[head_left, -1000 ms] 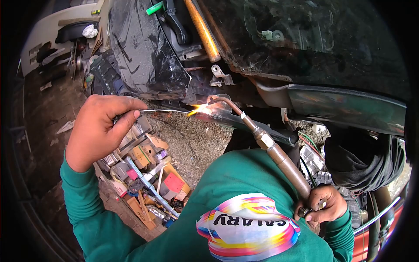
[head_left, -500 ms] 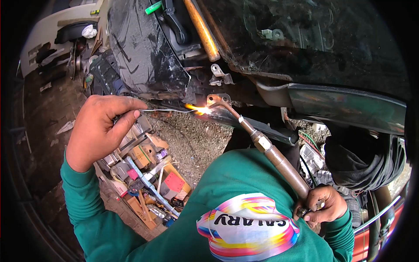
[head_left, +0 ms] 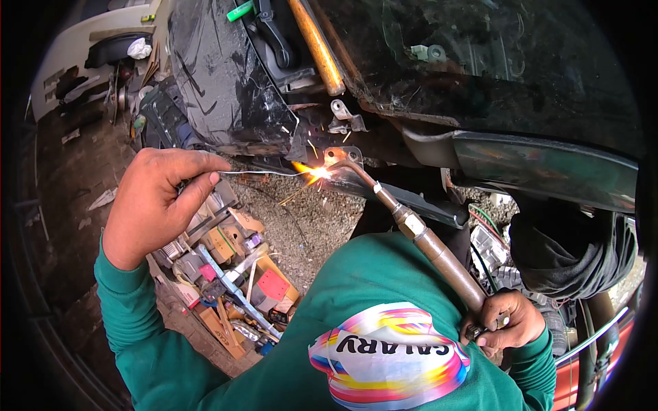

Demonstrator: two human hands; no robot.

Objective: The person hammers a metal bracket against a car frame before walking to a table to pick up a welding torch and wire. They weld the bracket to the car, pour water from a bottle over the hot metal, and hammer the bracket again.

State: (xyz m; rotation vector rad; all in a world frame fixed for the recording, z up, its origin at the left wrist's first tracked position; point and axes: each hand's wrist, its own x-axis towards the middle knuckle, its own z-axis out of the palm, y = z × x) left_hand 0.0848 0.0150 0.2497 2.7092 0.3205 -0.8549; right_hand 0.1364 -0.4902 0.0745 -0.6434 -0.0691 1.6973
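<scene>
While the flame burns at the tip of the long brass gas torch (head_left: 439,255), the work looks mid-way: sparks scatter from the seam on the dark, scorched car body panel (head_left: 356,179), and no finished bead can be made out. The left hand (head_left: 154,202) pinches a thin silver filler wire (head_left: 260,172) between thumb and fingers, its far end meeting the flame. The right hand (head_left: 504,320) is closed around the torch's handle, low beside the green-sleeved knee. Below lies a jumble of tools and small boxes (head_left: 229,281) on gravel ground.
</scene>
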